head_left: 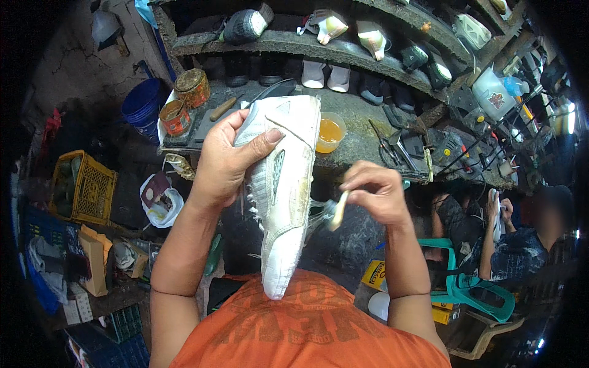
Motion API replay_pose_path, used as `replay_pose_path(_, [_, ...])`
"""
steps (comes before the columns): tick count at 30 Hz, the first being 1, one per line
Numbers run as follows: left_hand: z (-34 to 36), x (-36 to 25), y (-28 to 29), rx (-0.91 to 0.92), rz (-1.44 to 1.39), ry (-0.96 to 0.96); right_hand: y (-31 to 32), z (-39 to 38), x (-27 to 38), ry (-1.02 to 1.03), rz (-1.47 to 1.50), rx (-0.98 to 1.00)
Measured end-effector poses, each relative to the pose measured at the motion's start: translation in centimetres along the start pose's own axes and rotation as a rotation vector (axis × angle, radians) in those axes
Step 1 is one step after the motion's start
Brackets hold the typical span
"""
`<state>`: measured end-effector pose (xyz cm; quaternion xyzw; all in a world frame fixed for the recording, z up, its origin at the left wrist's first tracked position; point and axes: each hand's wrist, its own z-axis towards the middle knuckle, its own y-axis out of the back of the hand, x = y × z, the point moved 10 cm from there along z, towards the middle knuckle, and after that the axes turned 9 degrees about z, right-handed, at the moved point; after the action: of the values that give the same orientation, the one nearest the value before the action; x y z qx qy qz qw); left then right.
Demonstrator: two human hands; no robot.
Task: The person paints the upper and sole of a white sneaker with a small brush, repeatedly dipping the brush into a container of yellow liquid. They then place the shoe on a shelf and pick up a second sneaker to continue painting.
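Note:
My left hand (236,153) grips a white and grey sneaker (282,196) around its heel end, thumb across the side, toe pointing down toward my orange shirt. The sneaker's right edge carries yellowish residue, and pale stringy strands stretch from it toward my right hand (374,193). That hand is closed on a small pale stick (336,214), pinched between thumb and fingers just right of the shoe. Behind the shoe, on the workbench (362,165), sits a clear plastic tub of amber liquid (329,132).
Shelves (276,46) of shoes rise behind the bench, which holds rusty cans (191,84) and metal tools (386,150). A blue bucket (141,107) and yellow crate (83,184) stand left. At right a seated co-worker (515,245) holds a light object beside a green plastic chair (475,294).

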<state>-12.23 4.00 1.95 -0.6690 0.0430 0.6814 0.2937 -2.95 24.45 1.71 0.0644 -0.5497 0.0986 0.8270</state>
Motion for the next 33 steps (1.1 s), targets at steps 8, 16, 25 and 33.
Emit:
replay_pose_path(8, [-0.1,-1.5,-1.4,0.031,0.227,-0.024,1.2,0.3,6.5,0.160,-0.542,-0.038])
replay_pose_path(16, [0.4,-1.9,-1.5,0.029,0.307,-0.013,-0.2,0.7,6.4,0.155,-0.500,0.047])
replay_pose_path(25, [0.8,-1.7,-1.6,0.052,0.303,0.009,-0.7,0.8,6.4,0.192,-0.487,0.080])
replay_pose_path(33, [1.3,-0.8,-1.6,0.078,0.247,0.054,-0.8,0.7,6.5,0.205,-0.468,0.092])
